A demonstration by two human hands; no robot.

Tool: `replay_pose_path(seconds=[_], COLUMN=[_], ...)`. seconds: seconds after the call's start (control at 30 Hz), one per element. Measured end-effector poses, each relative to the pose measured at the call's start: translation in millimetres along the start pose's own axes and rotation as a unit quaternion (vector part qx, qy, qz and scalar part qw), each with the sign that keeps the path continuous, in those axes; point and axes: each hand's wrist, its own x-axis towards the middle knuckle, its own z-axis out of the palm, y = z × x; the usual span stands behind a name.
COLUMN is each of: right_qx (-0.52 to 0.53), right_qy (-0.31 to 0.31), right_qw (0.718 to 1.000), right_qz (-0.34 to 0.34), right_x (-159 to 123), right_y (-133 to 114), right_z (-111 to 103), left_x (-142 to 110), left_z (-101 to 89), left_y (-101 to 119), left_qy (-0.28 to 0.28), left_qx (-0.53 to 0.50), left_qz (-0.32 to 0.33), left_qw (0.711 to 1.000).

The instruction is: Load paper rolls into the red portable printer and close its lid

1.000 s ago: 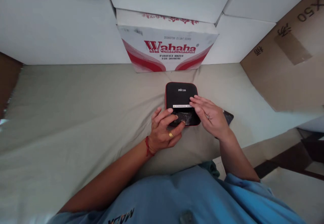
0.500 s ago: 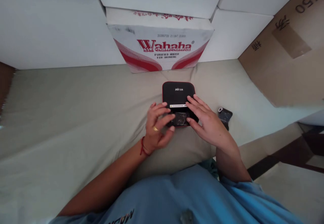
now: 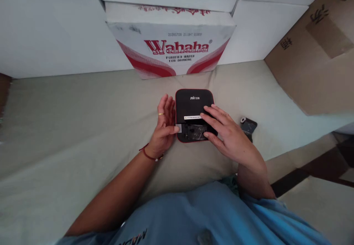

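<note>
A flat, square black device (image 3: 190,106) with a thin red edge and white lettering lies on the cloth in front of me. Across its front part runs an open recess, where a glossy dark insert (image 3: 197,131) sits. My left hand (image 3: 163,127) is upright along the left edge, fingers stretched out, with the thumb tip at a small grey piece (image 3: 179,128) in the recess corner. Over the right side lies my right hand (image 3: 223,128), its fingers spread on the black top and its thumb beside the dark insert. The fingers partly cover the device's right edge.
A small dark part with a white roll (image 3: 249,125) lies right of my right hand. Behind the device stands a Wahaha water carton (image 3: 179,66) among white boxes (image 3: 63,27). A large brown cardboard box (image 3: 318,79) stands at the right, on the pale cloth (image 3: 83,134).
My left hand has moved from above the recess to the device's left edge, and its fingers have straightened. The grey piece now shows. My right hand stays on the device.
</note>
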Motion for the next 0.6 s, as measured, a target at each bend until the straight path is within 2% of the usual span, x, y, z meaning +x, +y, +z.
replay_pose_path(seconds=[0.07, 0.17, 0.3, 0.37, 0.43, 0.53, 0.6], right_qx=[-0.042, -0.085, -0.104, -0.100, -0.086, -0.053, -0.031], right_qy=[-0.011, -0.032, -0.042, -0.033, -0.018, 0.013, 0.044], right_qw=[0.999, 0.996, 0.994, 0.994, 0.996, 0.998, 0.998], right_qz=[0.005, 0.012, 0.007, 0.003, -0.005, -0.028, -0.039], right_x=[1.7, 4.3, 5.3, 4.8, 3.6, 0.5, -2.9], right_y=[-2.3, -5.9, -8.3, -7.3, -4.1, 2.9, 6.5], right_z=[-2.0, -4.5, -5.1, -4.3, -2.4, 3.4, 8.6], left_x=[-0.6, -1.9, 0.5, 1.9, 1.6, -1.4, -2.8], left_z=[1.4, 0.5, -5.2, -8.3, -10.6, -11.1, -10.4], left_y=[1.8, 4.1, 7.7, 9.4, 10.4, 9.4, 6.4], left_qy=[0.003, 0.020, 0.047, 0.043, 0.019, -0.018, -0.018], left_qx=[0.002, 0.083, 0.231, 0.256, 0.239, 0.190, 0.149], left_qz=[0.019, 0.076, 0.154, 0.175, 0.160, 0.101, 0.071], left_qw=[1.000, 0.993, 0.960, 0.950, 0.958, 0.976, 0.986])
